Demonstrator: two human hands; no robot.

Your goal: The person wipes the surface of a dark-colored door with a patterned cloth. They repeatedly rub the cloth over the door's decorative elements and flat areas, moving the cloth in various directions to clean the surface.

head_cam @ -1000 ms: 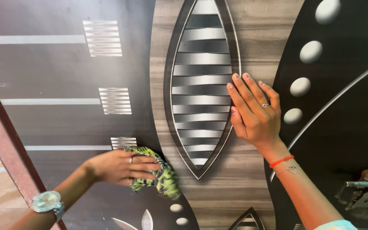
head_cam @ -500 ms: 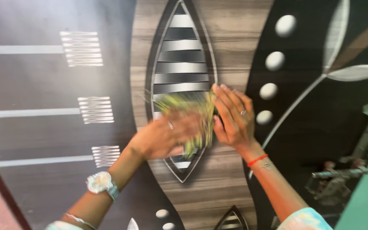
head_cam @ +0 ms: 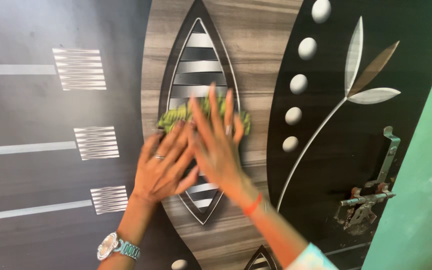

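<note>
A green and yellow patterned cloth [head_cam: 203,111] is pressed against the leaf-shaped striped inlay [head_cam: 196,65] of a dark decorated door [head_cam: 36,100]. My left hand [head_cam: 163,162], with a ring and a wristwatch [head_cam: 118,246], lies flat with its fingertips on the cloth's left end. My right hand [head_cam: 217,145], wearing a red thread bracelet [head_cam: 252,204], crosses beside it, its spread fingers pressing on the middle of the cloth. Both hands are blurred by motion.
The grey wood-grain band [head_cam: 256,60] runs down the door's middle. White oval studs [head_cam: 296,84] and a leaf motif [head_cam: 363,75] decorate the black right panel. A rusty metal latch [head_cam: 371,197] sits low right, beside a green wall [head_cam: 426,175].
My left hand carried the cloth up and right from the lower door onto the striped inlay. My right hand shifted from the inlay's edge onto the cloth. The view panned right.
</note>
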